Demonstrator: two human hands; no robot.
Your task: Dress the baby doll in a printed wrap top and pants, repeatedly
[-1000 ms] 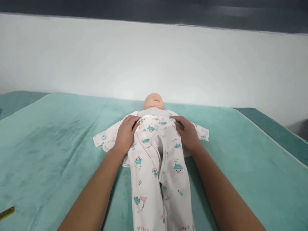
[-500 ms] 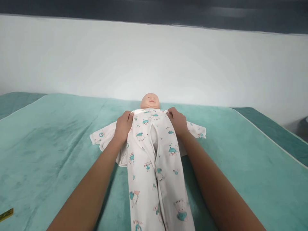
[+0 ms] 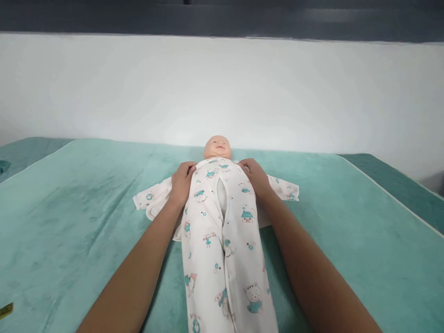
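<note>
A baby doll [image 3: 217, 147] lies on its back, head toward the wall. White printed split-crotch baby pants [image 3: 243, 240] cover its front up to the chest, their legs stretching toward me. Beneath them spreads a matching baby shirt [image 3: 152, 194], its sleeves out to both sides. My left hand [image 3: 182, 182] is closed at the upper left edge of the pants, thumb and fingers pinched on the cloth. On the opposite edge, my right hand [image 3: 255, 178] is closed likewise, its fingertips partly hidden by the fabric. The doll's body and limbs are hidden under the clothing.
A teal plush blanket [image 3: 347, 231] with darker side bands lies under everything. Behind the doll's head rises a white wall [image 3: 222, 88], with a dark band above it. A small yellow-and-black strip [image 3: 6, 310] lies at the lower left.
The view has shifted slightly. The upper edge of the pants looks more rounded over the doll's chest, and both hands remain at its sides, a little lower.
</note>
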